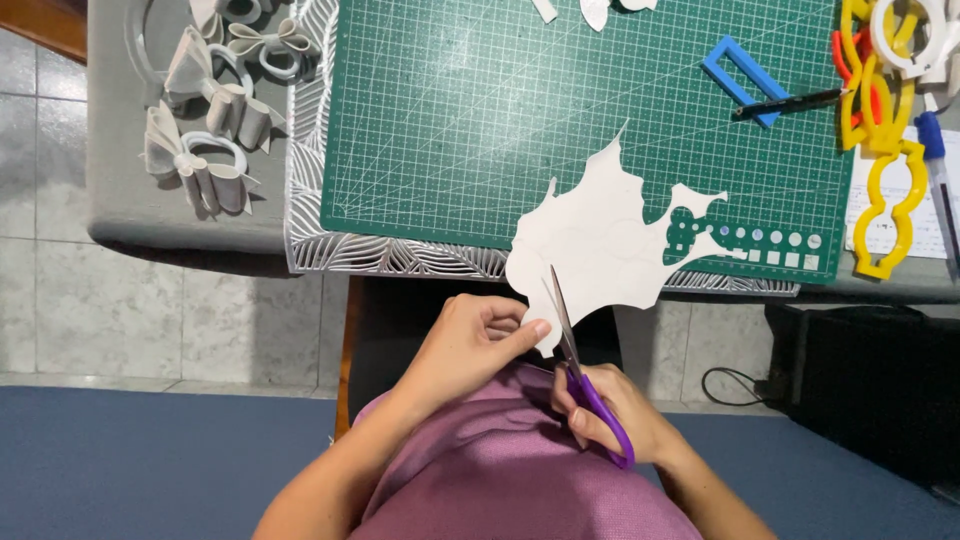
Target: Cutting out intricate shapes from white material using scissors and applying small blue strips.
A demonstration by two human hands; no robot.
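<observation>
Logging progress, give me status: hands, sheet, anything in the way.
Left hand pinches white irregular sheet. Right hand holds purple-handled scissors, blades in sheet's edge. Nothing in the way.

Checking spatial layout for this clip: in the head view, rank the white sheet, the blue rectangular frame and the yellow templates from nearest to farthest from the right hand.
From the right hand, which holds the purple-handled scissors:
1. White sheet, just above it, being cut.
2. Blue rectangular frame, on the green mat's upper right.
3. Yellow templates, at the table's right edge; close to the frame in distance, so this order is tentative.
</observation>
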